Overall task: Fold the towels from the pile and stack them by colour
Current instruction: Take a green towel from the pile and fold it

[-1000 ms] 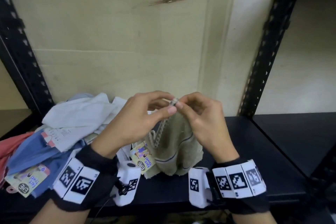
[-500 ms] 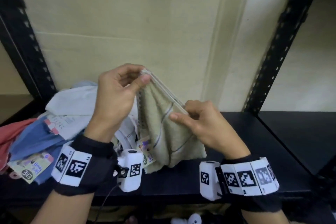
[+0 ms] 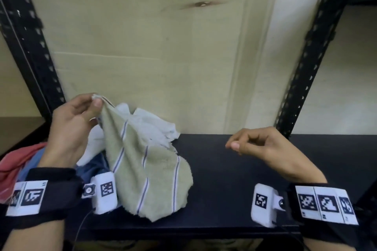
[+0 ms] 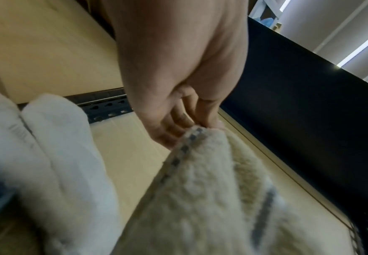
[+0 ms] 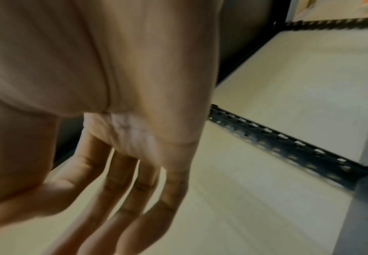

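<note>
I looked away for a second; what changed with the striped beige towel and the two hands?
The right hand let go of the beige towel and moved right, now holding nothing above the black shelf. The left hand moved left, still pinching one corner. The towel pile stayed put.

Beige striped towel [image 3: 146, 171] hangs from one pinched corner, draping beside the towel pile [image 3: 151, 126].

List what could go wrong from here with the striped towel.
1. Only the left hand pinches one corner of the beige striped towel; the right hand holds nothing, so the towel may sag into a bunch rather than spread flat.
2. Its lower end lies near the front edge of the black shelf and might slip off.
3. It drapes against the pile, so pulling could drag the white towels along.
</note>
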